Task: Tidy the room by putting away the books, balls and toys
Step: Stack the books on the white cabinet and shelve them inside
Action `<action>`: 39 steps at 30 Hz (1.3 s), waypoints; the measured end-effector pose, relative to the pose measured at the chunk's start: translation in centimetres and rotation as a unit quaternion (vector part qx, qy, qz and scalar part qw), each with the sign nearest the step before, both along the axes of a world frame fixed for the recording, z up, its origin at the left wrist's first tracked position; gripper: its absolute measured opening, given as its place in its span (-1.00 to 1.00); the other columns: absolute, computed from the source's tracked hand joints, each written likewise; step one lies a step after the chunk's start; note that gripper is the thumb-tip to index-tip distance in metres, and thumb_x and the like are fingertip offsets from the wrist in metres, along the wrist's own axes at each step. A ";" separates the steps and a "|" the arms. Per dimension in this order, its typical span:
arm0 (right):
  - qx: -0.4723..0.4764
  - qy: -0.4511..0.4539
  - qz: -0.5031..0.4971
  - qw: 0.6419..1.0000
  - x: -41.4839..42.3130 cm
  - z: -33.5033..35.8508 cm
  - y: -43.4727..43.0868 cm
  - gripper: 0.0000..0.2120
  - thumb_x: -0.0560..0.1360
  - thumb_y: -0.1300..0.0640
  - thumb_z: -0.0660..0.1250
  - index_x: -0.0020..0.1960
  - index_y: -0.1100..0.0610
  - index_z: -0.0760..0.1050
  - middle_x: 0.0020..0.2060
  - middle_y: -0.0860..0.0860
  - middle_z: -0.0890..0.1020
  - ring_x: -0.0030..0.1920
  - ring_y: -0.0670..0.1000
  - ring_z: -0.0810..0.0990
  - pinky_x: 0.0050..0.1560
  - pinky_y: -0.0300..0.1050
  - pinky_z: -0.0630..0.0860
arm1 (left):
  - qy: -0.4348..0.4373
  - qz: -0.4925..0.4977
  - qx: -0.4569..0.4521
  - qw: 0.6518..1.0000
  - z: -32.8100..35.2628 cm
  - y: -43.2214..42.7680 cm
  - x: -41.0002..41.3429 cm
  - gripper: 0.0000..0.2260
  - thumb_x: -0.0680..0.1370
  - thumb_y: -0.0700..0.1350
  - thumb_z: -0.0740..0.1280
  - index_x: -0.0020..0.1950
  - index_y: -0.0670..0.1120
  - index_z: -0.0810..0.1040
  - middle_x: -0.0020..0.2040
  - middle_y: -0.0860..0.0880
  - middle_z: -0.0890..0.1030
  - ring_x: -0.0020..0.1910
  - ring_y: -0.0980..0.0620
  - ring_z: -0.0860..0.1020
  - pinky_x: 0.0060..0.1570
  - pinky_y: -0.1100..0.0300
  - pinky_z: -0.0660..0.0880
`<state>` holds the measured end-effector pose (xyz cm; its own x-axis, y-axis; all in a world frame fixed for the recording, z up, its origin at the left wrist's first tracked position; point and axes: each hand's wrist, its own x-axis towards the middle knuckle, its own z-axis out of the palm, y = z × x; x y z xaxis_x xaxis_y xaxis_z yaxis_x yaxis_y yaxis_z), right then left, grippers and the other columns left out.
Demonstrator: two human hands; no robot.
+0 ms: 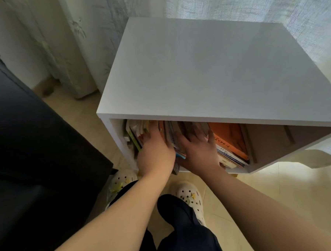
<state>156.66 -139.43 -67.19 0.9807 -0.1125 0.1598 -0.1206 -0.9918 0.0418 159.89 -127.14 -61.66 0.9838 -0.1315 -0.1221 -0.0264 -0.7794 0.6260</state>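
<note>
Reaching into the open front of the white wooden cube shelf (206,75), the left hand (156,154) buries its fingers among the leaning row of thin colourful books (228,139), its grip impossible to tell, while the right hand (198,152) presses spread, straight fingers against them.

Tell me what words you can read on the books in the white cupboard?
Orange book cover: a row of dark characters along its lower edge, too blurred to read.
Pale book spines below it: small print, too small to read.
White wooden cupboard: no writing.
</note>
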 end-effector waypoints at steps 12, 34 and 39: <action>0.024 -0.069 0.110 0.991 1.2 0.3 0.3 -0.28 0.08 -0.03 0.58 0.15 -0.12 0.34 0.11 0.00 0.60 0.17 0.20 0.54 0.16 0.16 0.26 | -0.101 -0.158 0.170 0.967 -1.7 2.6 2.2 -0.76 0.62 0.02 0.13 0.25 -0.01 0.26 -0.08 -0.05 0.58 -0.16 -0.09 0.60 -0.19 0.02 0.59; 0.104 -0.150 0.001 0.983 -0.8 0.1 0.0 -0.50 0.30 0.05 0.39 0.22 0.04 0.40 0.17 0.09 0.58 0.23 0.13 0.44 0.15 0.17 0.44 | -0.315 -0.211 0.293 0.878 0.6 4.1 2.5 -0.65 0.17 -0.05 0.58 -0.10 -0.09 0.65 -0.13 -0.13 0.61 -0.12 -0.19 0.57 -0.21 0.07 0.50; 0.172 0.056 -0.165 0.970 -1.6 1.4 -0.7 -0.16 0.42 -0.23 0.31 0.52 -0.07 -0.07 0.52 0.08 0.00 0.51 0.20 -0.05 0.43 0.29 -0.04 | -0.227 -0.218 0.356 0.880 -0.1 4.5 3.1 -0.25 0.28 0.21 0.49 0.38 -0.05 0.39 0.35 -0.16 0.41 0.42 -0.23 0.27 0.44 -0.07 -0.07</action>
